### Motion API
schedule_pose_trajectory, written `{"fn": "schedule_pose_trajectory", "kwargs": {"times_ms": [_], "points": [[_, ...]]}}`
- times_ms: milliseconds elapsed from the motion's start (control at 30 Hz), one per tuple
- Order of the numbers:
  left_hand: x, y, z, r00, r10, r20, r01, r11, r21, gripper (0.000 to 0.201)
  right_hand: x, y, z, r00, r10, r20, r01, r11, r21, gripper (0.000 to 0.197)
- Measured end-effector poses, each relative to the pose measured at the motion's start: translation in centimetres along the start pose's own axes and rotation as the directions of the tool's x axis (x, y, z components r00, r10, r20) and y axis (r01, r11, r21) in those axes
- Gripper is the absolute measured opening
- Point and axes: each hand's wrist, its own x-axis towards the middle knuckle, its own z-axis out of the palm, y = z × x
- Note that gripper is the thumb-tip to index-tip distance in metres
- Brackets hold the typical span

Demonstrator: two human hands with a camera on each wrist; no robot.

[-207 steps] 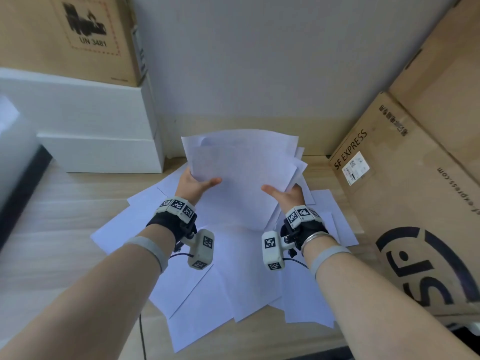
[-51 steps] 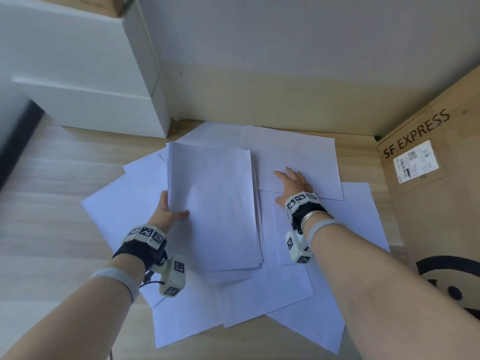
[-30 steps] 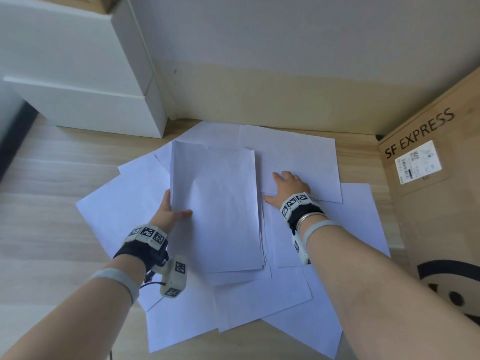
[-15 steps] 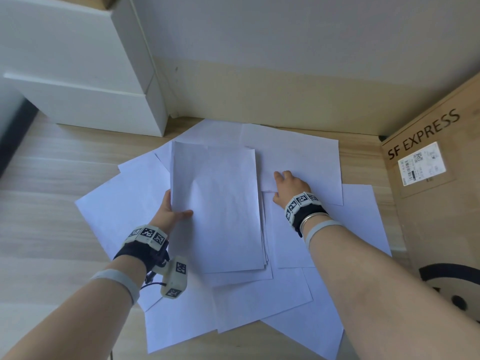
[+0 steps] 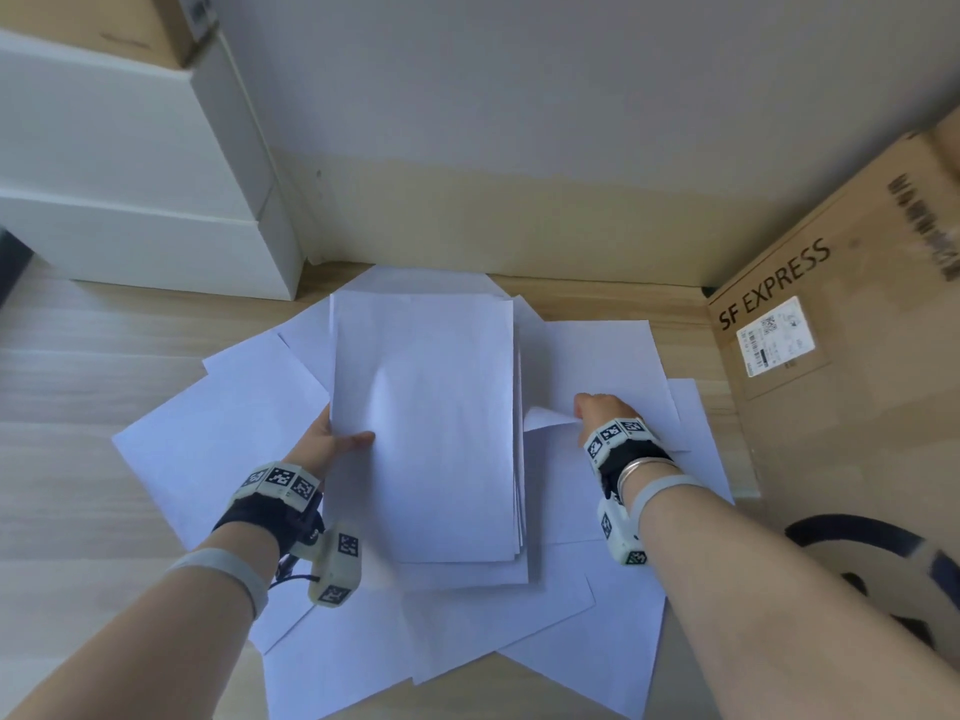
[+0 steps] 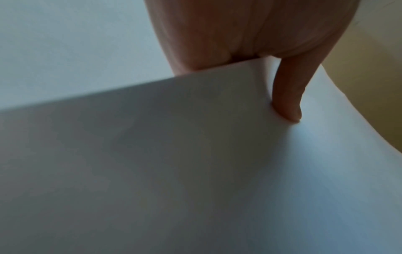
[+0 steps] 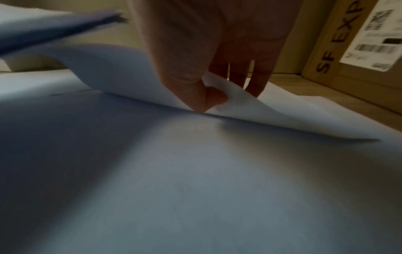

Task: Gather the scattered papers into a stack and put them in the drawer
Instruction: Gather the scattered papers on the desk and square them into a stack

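Note:
A gathered stack of white paper [image 5: 426, 423] is held a little above the floor in the middle. My left hand [image 5: 332, 439] grips its left edge, thumb [image 6: 287, 103] on top of the stack [image 6: 195, 171] and fingers underneath. Loose sheets [image 5: 223, 449] lie fanned on the wooden floor around and under it. To the right, my right hand [image 5: 597, 410] pinches the near edge of a single sheet [image 5: 602, 361]. In the right wrist view the thumb and fingers of that hand [image 7: 208, 96] curl the sheet [image 7: 130, 68] up off the papers below. White drawers [image 5: 140, 236] stand at the back left.
A large SF EXPRESS cardboard box [image 5: 841, 387] stands close on the right, against the scattered sheets. The wall and skirting [image 5: 493, 220] run just behind the papers. Another cardboard box [image 5: 104, 23] sits on top of the white drawers. Bare wooden floor [image 5: 67, 407] spreads to the left.
My right hand went from lying flat on the right-hand sheet to pinching its near edge and lifting it. My left hand keeps holding the stack in the same place.

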Motion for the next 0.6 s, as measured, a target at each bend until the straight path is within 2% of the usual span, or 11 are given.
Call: {"fn": "schedule_pose_trajectory", "kwargs": {"times_ms": [100, 200, 267, 367, 433, 500, 600], "points": [[-0.1, 0.4, 1.0, 1.000, -0.018, 0.009, 0.018, 1.000, -0.005, 0.048, -1.2, 1.8, 1.2, 0.989, 0.070, 0.131, -0.072, 0.997, 0.012, 0.032], [-0.2, 0.7, 1.8, 0.999, -0.011, 0.048, 0.011, 1.000, 0.000, 0.049, -2.0, 3.2, 2.4, 0.973, 0.117, 0.199, -0.138, 0.986, 0.098, 0.017], [0.0, 0.6, 2.1, 0.998, -0.009, 0.059, 0.008, 1.000, 0.007, 0.050, -2.4, 4.0, 3.0, 0.972, 0.109, 0.209, -0.145, 0.976, 0.165, 0.033], [0.8, 0.4, 2.5, 0.998, -0.001, 0.061, -0.001, 1.000, 0.024, 0.047, -3.3, 4.5, 3.2, 0.946, 0.083, 0.314, -0.136, 0.979, 0.152, 0.024], [1.2, 0.4, 2.7, 0.998, 0.005, 0.059, -0.008, 0.999, 0.045, 0.051, -3.3, 4.8, 2.8, 0.915, 0.039, 0.401, -0.089, 0.990, 0.106, 0.037], [1.3, 0.5, 2.9, 0.998, 0.002, 0.059, -0.005, 0.999, 0.048, 0.052, -2.9, 4.7, 1.7, 0.928, 0.005, 0.374, -0.051, 0.992, 0.115, 0.045], [1.5, 0.7, 2.8, 0.998, -0.004, 0.069, 0.001, 0.999, 0.050, 0.059, -1.2, 4.0, -0.5, 0.973, 0.009, 0.231, -0.037, 0.993, 0.117, 0.040]]}}
